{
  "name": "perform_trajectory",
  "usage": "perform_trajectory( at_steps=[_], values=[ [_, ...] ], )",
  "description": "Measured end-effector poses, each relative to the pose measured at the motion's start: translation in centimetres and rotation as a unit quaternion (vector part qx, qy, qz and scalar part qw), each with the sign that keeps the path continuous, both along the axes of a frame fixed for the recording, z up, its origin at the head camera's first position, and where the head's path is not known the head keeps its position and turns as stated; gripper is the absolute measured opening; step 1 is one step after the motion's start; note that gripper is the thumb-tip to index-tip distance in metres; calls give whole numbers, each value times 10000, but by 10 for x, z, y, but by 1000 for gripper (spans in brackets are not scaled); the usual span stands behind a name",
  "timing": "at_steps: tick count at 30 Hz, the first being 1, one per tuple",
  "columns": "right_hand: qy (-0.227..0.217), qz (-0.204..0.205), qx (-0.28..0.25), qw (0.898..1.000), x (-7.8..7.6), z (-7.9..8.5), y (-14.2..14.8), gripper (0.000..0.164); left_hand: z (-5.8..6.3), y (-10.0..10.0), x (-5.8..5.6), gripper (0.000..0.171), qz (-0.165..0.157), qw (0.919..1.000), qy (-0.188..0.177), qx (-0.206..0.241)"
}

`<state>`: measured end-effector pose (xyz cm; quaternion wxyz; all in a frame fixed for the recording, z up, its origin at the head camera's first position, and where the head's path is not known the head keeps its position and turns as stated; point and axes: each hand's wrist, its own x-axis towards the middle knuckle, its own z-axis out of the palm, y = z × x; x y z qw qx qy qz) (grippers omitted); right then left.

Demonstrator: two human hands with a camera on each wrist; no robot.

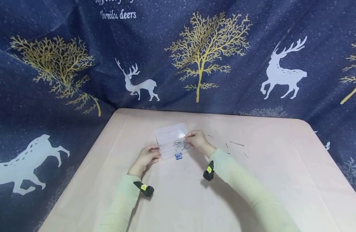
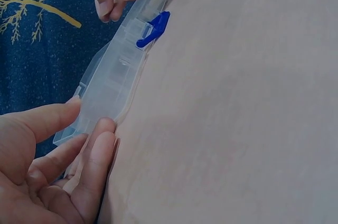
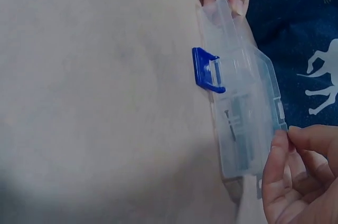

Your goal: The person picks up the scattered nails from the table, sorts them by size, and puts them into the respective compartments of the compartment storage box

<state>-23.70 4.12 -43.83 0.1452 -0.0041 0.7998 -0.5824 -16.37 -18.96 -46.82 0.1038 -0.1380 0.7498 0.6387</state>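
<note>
A clear plastic storage box (image 1: pixel 167 154) with a blue latch (image 1: pixel 178 156) stands on the table, its transparent lid (image 1: pixel 167 132) raised on the far side. My left hand (image 1: pixel 147 156) grips the box's left end between thumb and fingers, as the left wrist view also shows. At the opposite end, my right hand (image 1: pixel 197 140) pinches the edge of the lid (image 3: pixel 272 92) with thumb and forefinger. Several thin metal nails (image 1: pixel 179 142) lie in the box close to the right fingers. A dark screw or nail (image 3: pixel 230 124) shows through the front wall.
Several loose nails lie to the right of the box, one long nail (image 1: pixel 237 143) among them. The table has a pale pink cover (image 1: pixel 178 199). A dark blue cloth (image 1: pixel 178 64) with deer and trees hangs behind it.
</note>
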Motion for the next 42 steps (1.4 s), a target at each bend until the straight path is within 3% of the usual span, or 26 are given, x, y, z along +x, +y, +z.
perform_trajectory(
  at_steps=[7, 15, 26, 42],
  values=[
    [125, 36, -99, 9999, -4, -3, 12, 19, 3, 0, -2, 39, -49, 10000, -4, 4],
    [230, 89, -189, 9995, 3, 1, 25, 21, 1, 0, 2, 41, -115, 9999, -27, -50],
    [669, 247, 489, 9963, 3, 10, 59, 22, 1, 1, -1, 45, -104, 9999, -42, 86],
    [846, 193, 837, 9927, 11, 19, 110, 23, 5, 3, -2, 47, -155, 9998, -98, -107]
  ],
)
